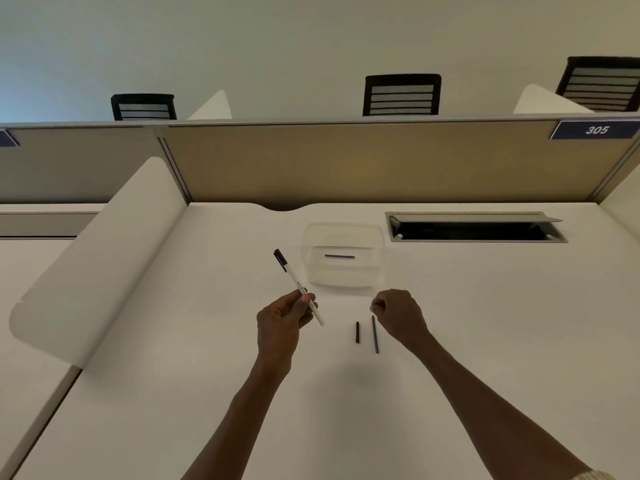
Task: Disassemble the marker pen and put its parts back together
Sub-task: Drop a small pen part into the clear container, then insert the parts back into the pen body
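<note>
The marker pen (298,287) is held aslant above the worktop (485,323) in the closed grip of the left hand (282,318), cap end up and away, probably so the open lower end can be refilled. The right hand (398,311) is loosely curled beside it; whether anything is pinched cannot be told. Two dark parts are laid side by side within reach: a short piece (357,332) and a long rod (375,334). One more dark strip (339,256) is kept in the single clear tray (377,237).

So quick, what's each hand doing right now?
Left hand: closed around the white marker pen.
Right hand: curled shut; holding anything cannot be told.
</note>
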